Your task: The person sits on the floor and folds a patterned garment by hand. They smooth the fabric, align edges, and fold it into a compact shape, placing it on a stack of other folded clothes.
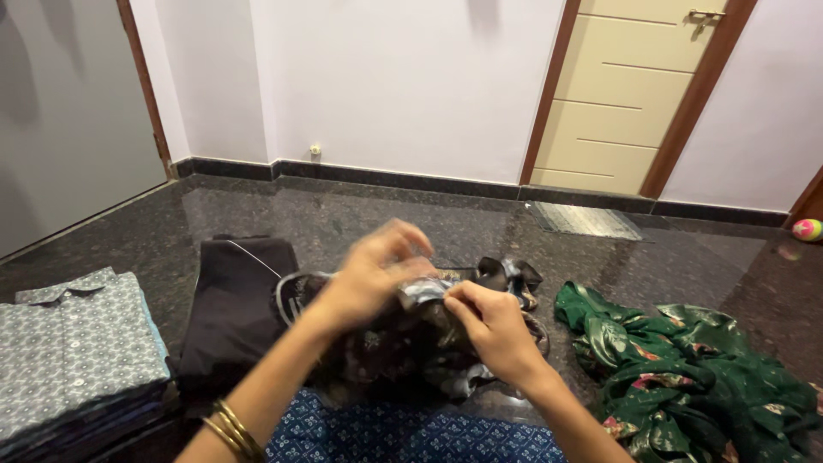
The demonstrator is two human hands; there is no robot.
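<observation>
We pinch the dark garment on the floor with our right hand; our blurred left hand seems to grip its edge, perhaps to straighten it.

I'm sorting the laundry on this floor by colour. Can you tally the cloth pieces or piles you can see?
Dark patterned garment held in both hands: 1
Black folded garment: 1
Grey patterned folded stack: 1
Green floral heap: 1
Blue printed cloth: 1
Total: 5
</observation>
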